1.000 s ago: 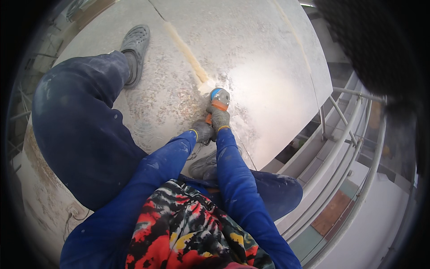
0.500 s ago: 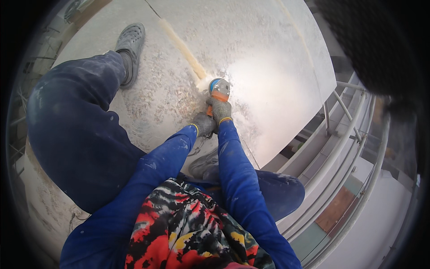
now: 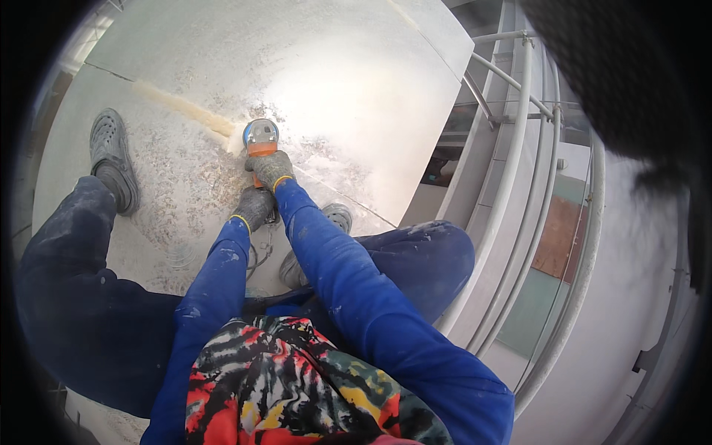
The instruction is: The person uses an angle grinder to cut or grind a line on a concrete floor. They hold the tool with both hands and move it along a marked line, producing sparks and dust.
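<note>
Both my hands wear grey knit gloves with yellow cuffs and are closed on an orange and grey angle grinder (image 3: 261,137) with a blue-edged disc. My right hand (image 3: 271,169) wraps the body just behind the tool's head. My left hand (image 3: 254,208) grips its rear end, nearer to me. The head lies against a pale, dusty panel surface (image 3: 319,89), at the near end of a tan filler strip (image 3: 182,107) along a seam. How firmly the disc touches the surface is hidden under the head. A cord (image 3: 259,256) trails behind my left hand.
My grey clogs rest on the panel, one at the left (image 3: 113,148) and one close behind my hands (image 3: 337,216). A dark seam (image 3: 348,200) runs toward the panel's right edge. Beyond that edge stand white metal railings (image 3: 512,163) and a lower level with boards (image 3: 560,237).
My view has swung, so the panel, grinder and hands appear farther left and the seam lies more slanted. Both hands keep their hold on the grinder, at the same end of the filler strip.
</note>
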Motion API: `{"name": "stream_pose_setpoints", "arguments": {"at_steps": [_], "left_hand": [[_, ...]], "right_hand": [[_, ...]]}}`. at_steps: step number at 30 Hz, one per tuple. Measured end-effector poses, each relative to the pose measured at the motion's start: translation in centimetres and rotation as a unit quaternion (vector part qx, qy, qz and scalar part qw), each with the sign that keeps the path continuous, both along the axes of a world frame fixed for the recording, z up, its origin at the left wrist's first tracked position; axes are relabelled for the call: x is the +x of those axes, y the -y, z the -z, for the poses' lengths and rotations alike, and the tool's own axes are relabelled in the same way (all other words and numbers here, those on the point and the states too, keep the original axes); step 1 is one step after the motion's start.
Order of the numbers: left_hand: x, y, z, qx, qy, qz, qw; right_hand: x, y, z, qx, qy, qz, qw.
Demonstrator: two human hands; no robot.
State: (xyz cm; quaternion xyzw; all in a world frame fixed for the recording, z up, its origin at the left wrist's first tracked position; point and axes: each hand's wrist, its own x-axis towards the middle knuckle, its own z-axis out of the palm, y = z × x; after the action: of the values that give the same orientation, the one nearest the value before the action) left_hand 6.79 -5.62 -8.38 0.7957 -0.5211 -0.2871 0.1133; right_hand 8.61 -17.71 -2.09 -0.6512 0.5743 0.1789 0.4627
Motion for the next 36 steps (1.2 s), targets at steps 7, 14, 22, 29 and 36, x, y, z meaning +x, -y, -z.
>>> {"name": "stream_pose_setpoints", "arguments": {"at_steps": [7,14,22,29,36], "left_hand": [[0.2,-1.7,1.9,0.022,0.075,0.056,0.995],[-1.8,-2.7,3.0,0.028,-0.069,-0.117,0.99],[-1.3,-3.2,9.6,0.015,-0.001,0.066,0.998],[-1.9,-2.8,4.1,-0.035,-0.015,0.028,0.999],[-0.8,-0.8,-2.7,0.053,-0.224,-0.144,0.962]], "right_hand": [[0.3,-1.1,-1.3,0.003,0.018,-0.038,0.999],[-0.4,-2.5,-1.4,-0.006,0.025,-0.209,0.978],[-1.0,-1.7,-1.4,-0.062,-0.027,-0.307,0.949],[-2.1,-1.8,-0.2,0.0,0.003,-0.076,0.997],[-1.7,-1.7,-1.1,-0.015,0.032,-0.02,0.999]]}}
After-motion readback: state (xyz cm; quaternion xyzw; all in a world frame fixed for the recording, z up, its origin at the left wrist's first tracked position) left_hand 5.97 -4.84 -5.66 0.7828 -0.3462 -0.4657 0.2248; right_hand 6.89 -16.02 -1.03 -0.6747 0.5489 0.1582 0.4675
